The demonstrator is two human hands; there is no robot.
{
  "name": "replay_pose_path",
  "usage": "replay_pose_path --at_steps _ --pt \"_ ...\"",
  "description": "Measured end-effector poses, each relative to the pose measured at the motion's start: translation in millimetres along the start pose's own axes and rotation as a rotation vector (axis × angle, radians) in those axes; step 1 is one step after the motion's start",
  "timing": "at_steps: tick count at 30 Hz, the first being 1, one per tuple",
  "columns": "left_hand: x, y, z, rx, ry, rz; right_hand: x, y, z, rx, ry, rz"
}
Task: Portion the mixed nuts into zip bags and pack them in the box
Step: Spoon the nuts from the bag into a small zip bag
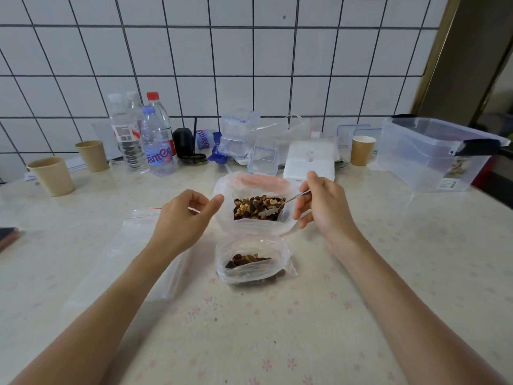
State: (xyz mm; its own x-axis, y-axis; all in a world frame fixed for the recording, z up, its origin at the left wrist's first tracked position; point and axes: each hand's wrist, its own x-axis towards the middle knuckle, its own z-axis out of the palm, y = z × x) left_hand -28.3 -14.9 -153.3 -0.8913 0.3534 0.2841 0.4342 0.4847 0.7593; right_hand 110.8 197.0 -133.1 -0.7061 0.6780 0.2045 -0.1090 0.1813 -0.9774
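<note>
A large clear bag of mixed nuts (258,208) stands open at the table's middle. My left hand (186,218) pinches its left rim. My right hand (322,207) grips a metal spoon (280,205) whose bowl lies in the nuts. Just in front of that bag sits a small open zip bag (251,266) with a few nuts at its bottom. A stack of flat zip bags (133,245) with red seals lies under my left forearm. The clear storage box (433,154) with a black handle stands at the far right.
Several water bottles (151,137) and two paper cups (52,175) stand at the back left. Small clear containers (241,137), a white packet (311,159) and another cup (362,150) line the tiled wall. A phone (8,236) lies at the left edge.
</note>
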Motion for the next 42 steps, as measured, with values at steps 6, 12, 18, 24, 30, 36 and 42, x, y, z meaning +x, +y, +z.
replay_pose_path --at_steps 6,12,18,24,30,36,42 --pt "6 -1 18 0.015 -0.061 -0.011 -4 6 7 -0.252 -0.05 -0.116" --pt "2 -7 26 0.126 -0.114 0.087 -6 13 15 -0.307 -0.114 -0.093" --pt "-1 -3 28 0.109 -0.123 0.139 -4 14 17 -0.221 -0.083 0.016" --pt "0 -2 29 -0.041 -0.127 0.083 -10 16 22 -0.072 -0.158 0.135" --pt "-1 -2 31 -0.304 -0.155 -0.027 -10 18 23 -0.013 -0.162 0.19" --pt "-3 1 28 -0.418 -0.148 -0.084 -9 16 21 0.029 -0.11 0.225" --pt "-4 6 26 -0.436 -0.105 -0.083 -6 14 17 0.049 -0.048 0.213"
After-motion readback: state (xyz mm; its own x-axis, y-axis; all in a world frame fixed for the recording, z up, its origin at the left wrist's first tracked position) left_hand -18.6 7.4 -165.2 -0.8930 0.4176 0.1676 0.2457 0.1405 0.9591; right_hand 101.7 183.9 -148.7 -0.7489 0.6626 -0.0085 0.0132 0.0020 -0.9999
